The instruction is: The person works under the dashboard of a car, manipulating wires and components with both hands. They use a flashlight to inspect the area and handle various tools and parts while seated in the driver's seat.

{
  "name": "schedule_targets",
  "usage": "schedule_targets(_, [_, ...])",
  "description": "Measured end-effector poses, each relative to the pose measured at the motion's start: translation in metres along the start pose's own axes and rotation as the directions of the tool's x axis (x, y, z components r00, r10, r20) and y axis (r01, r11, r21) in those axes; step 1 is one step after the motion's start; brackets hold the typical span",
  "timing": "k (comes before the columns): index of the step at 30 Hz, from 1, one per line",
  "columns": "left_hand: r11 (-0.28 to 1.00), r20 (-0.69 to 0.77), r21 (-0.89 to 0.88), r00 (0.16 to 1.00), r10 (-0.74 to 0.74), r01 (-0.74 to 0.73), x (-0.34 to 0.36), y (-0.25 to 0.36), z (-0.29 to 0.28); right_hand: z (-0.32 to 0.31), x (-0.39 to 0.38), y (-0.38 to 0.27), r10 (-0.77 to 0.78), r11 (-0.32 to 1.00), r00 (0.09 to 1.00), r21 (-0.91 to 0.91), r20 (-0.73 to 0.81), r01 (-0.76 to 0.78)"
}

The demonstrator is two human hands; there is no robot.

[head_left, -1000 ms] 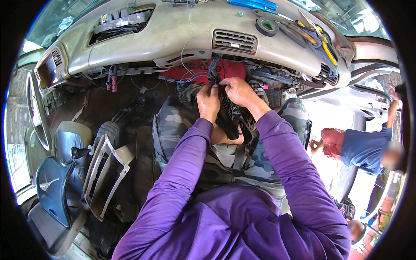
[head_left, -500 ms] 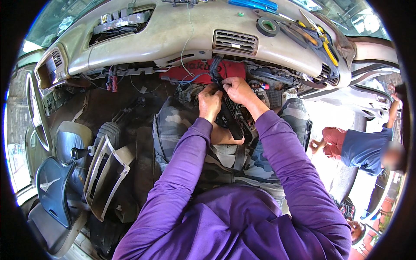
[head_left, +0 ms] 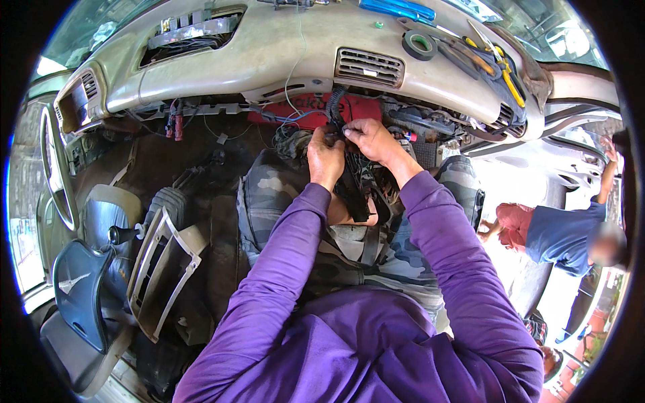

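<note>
My left hand (head_left: 325, 159) and my right hand (head_left: 373, 144) meet beneath the dashboard (head_left: 269, 57), fingers closed on a black wiring harness (head_left: 356, 191). A ribbed dark conduit (head_left: 336, 101) rises from it toward the dash, beside thin pale and blue wires (head_left: 293, 119). Behind them lies a red fabric item (head_left: 312, 119). My fingertips hide the exact spot they grip. The bundle hangs down between my knees, which are in camouflage trousers (head_left: 259, 201).
On the dash lie a tape roll (head_left: 408, 45), yellow-handled pliers (head_left: 516, 91) and blue tools (head_left: 396, 10). A loose trim frame (head_left: 191, 243) and gear lever (head_left: 117, 235) are left. A person in blue (head_left: 561, 232) is outside the open right side, another (head_left: 552, 359) lower right.
My hands stay at the harness, with small shifts of my fingers. The dashboard sits slightly further right in the picture. The person in blue has shifted slightly.
</note>
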State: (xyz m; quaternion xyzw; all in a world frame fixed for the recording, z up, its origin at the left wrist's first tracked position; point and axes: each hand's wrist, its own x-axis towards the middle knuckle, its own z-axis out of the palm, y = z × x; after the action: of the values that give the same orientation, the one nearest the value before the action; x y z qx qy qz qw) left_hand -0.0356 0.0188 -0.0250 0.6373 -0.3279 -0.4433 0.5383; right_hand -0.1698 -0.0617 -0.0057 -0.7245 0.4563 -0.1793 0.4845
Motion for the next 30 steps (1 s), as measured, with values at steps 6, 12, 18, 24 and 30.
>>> schedule_targets(6, [0.958,-0.097,0.218,0.973,0.209,-0.184,-0.01,0.018,0.0,-0.003,-0.002,0.004,-0.098,0.989,0.995,-0.113,0.005,0.098])
schedule_targets(12, [0.936,-0.189,0.311,0.954,0.233,-0.167,0.004,-0.001,0.003,0.013,-0.003,-0.006,-0.028,0.968,0.998,-0.25,-0.048,0.015])
schedule_targets(18, [0.938,-0.237,0.316,0.945,0.226,-0.145,-0.001,0.004,0.007,0.018,-0.001,-0.007,-0.005,0.972,0.998,-0.233,-0.063,-0.01])
schedule_targets(24, [0.947,-0.235,0.282,0.946,0.225,-0.155,-0.01,0.002,0.011,0.016,-0.002,-0.005,-0.011,0.992,0.997,-0.124,-0.074,0.002])
schedule_targets(30, [0.962,-0.252,0.255,0.954,0.164,-0.098,0.009,-0.008,0.003,0.016,-0.002,-0.002,-0.052,0.983,0.996,-0.178,-0.075,0.038])
